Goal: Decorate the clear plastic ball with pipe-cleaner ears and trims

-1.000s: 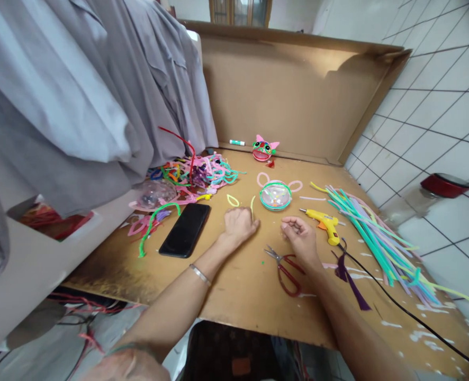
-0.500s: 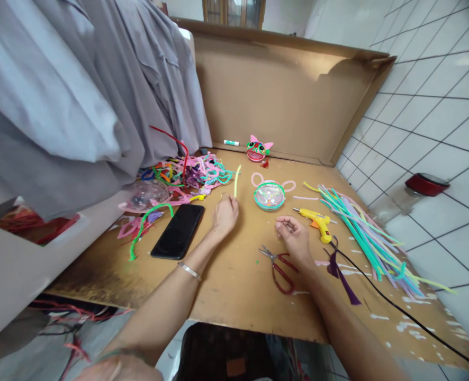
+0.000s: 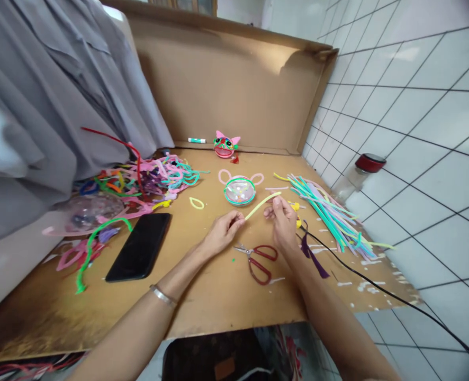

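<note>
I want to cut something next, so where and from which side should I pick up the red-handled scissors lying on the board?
Grip the red-handled scissors by the two red finger loops, which point toward the near edge of the cardboard board. The metal blades point away and left. Come from above on the near side; the right hand, closest to them, probably suits best.

- Red-handled scissors [image 3: 258,258] are lying on the board, near a black phone [image 3: 140,246].
- A pink-eared craft face [image 3: 225,146] is sitting by the cardboard wall [image 3: 226,90] (far edge).
</note>
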`<move>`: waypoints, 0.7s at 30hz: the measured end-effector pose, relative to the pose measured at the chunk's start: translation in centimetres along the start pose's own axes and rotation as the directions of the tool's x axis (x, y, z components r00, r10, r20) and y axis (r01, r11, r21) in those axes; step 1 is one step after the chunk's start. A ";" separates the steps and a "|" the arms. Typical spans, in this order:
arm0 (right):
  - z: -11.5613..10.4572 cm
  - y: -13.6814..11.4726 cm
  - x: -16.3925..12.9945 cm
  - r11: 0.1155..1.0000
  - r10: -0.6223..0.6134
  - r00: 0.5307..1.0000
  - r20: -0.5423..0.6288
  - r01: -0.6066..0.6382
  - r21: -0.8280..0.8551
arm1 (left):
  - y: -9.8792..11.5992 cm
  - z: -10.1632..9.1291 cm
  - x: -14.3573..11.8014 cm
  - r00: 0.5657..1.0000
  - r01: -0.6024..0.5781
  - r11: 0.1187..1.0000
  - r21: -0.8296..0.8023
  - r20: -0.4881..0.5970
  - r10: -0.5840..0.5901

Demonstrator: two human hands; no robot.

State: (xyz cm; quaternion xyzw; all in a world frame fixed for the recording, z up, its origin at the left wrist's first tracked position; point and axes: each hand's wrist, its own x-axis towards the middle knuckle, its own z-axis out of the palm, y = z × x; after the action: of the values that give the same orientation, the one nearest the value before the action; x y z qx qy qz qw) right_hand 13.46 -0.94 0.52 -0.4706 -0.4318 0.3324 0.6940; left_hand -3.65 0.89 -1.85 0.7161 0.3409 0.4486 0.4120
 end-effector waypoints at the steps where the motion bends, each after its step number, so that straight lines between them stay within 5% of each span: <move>1: -0.2 0.0 0.2 1.000 0.004 1.000 -0.007 -0.004 0.004 | 0.0 0.0 0.0 1.000 0.005 1.000 -0.004 0.010 -0.005; 10: -0.8 0.0 0.7 0.981 0.081 0.993 0.087 -0.095 0.171 | -0.5 0.2 0.9 0.962 0.156 0.922 -0.355 -0.159 -0.224; 16: -0.7 -0.2 0.4 0.915 0.208 0.956 0.209 -0.266 0.305 | -0.3 -0.1 1.4 0.898 0.200 0.657 -0.727 -0.132 -0.419; 21: 0.0 -0.5 -0.5 0.921 0.238 0.910 0.338 -0.323 0.219 | 0.3 -0.2 1.5 0.859 0.184 0.493 -0.850 -0.105 -0.501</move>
State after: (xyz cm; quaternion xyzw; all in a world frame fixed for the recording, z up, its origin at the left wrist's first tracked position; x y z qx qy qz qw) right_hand 13.33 -1.52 0.81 -0.3720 -0.4114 0.5537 0.6210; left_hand -3.28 2.14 -0.99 0.2702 0.2975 0.5769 0.7111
